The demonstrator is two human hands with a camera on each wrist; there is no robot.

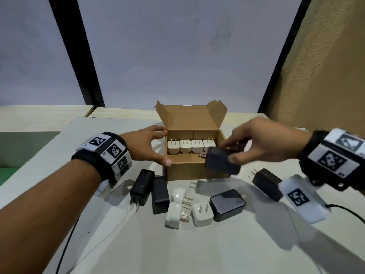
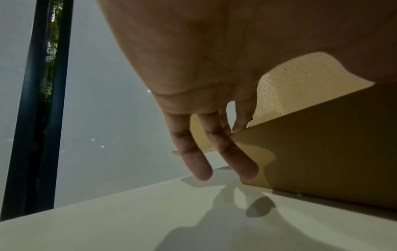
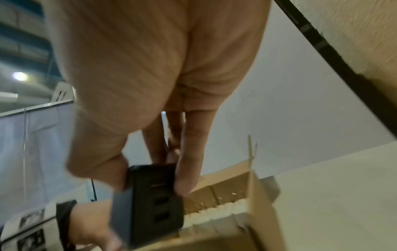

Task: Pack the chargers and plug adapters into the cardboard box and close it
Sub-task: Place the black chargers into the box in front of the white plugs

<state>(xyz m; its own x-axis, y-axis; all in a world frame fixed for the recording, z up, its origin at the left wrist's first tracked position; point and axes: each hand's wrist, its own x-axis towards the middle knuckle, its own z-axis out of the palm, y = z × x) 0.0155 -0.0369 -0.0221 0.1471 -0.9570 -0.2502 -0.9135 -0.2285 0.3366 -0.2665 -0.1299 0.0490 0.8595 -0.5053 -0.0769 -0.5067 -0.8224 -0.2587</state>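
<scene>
Waiting at the bottom centre of the head view, the unpacked pieces lie loose on the bench (image 1: 217,252): two black chargers (image 1: 150,189) side by side, two white plug adapters (image 1: 178,206) with prongs pointing right, a small white cube adapter (image 1: 201,212), a squat black charger (image 1: 227,204), and another black charger (image 1: 267,183) further right, under the right wrist.

Just beyond them stands the cardboard box (image 1: 185,172), lid flaps raised at the back. The left hand (image 1: 150,144) braces its left wall, thumb on the near corner and fingers straight along the far one; this grip is spread flat and clasps nothing. The left wrist view agrees, fingertips lying against the cardboard (image 2: 322,149).

At centre right, the right hand (image 1: 262,141) pinches the held black charger (image 1: 222,161) between thumb and fingers over the box's near right rim, prongs pointing left. The right wrist view shows its port face (image 3: 159,202) turned toward the camera.

Deeper inside, a row of four white adapters (image 1: 190,147) stands prongs-up along the back wall, leaving an open strip of floor in front.

To do this step well, the person probably should turn the charger so its long side runs parallel to that row, lower it into the front strip without catching the prongs on the rim, and let the left hand keep the box from sliding.
</scene>
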